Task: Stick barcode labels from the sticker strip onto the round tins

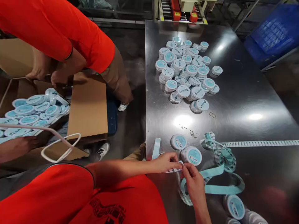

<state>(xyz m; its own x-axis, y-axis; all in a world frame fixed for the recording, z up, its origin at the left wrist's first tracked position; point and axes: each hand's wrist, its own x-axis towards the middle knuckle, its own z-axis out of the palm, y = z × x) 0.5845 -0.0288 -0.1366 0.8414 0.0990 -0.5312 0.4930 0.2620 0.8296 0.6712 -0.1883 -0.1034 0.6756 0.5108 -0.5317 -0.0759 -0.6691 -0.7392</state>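
Stainless-steel counter point(235, 93) gleaming under the lights, packing machine point(182, 9) with red fittings just past the far edge, blue crate point(272, 32) off beyond the far right corner. Big heap of round tins point(184, 71) mid-counter toward the far edge, pale blue tops, dark lettering, some stacked, some tipped over their neighbours. Now down to the near edge: left grip point(167, 162) and right grip point(192, 183), both narrow, fingers closing from either side on a short white label strip point(174, 170), pinched between them just over the counter. Right beside that pinch, a short stack of tins point(191, 156) with barcode stickers on top, and a single tin point(178, 142) just beyond it. Pale blue label ribbon point(221, 183) looping loosely past the right grip, long printed white strip point(259, 143) running out to the counter's right edge. Small rubber band point(212, 114) lying just below the heap. Past the left edge, co-worker in an orange shirt point(53, 31) bending over an open cardboard carton point(88, 105) packed with more tins point(30, 112), and a forearm point(16, 147) resting near a white cord point(60, 146).
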